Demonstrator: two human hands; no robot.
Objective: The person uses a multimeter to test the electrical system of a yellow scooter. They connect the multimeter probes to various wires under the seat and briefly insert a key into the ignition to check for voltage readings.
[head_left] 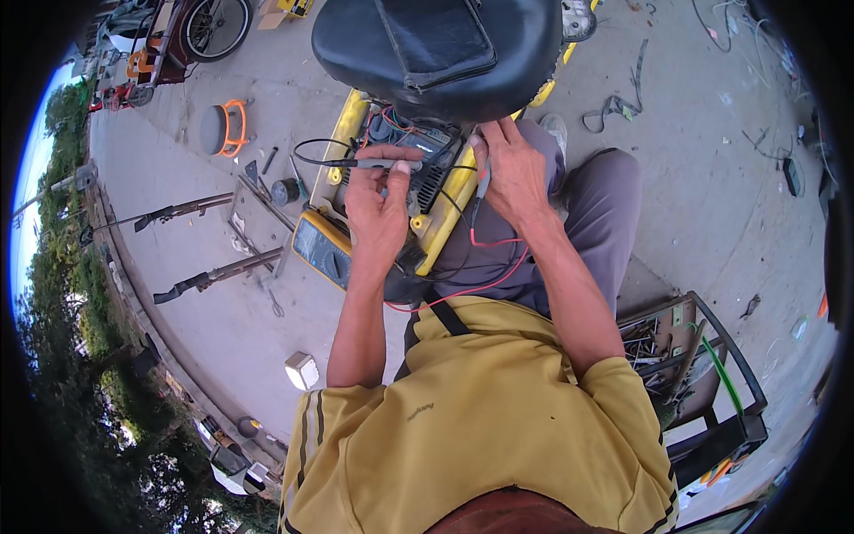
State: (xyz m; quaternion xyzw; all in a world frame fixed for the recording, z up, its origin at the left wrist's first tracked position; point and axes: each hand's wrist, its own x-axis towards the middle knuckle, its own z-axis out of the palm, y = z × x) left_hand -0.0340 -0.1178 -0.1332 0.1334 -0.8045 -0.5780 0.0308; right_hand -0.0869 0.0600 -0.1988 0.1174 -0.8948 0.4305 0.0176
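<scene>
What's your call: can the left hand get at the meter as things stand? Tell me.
Probably yes: the meter appears close beside the left hand, with nothing visible between them. That hand holds a probe, though, which might hamper its grip.

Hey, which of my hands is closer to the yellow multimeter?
Your left. The left hand is just right of the multimeter; the right hand is farther off to the right, past the yellow frame bar.
</scene>
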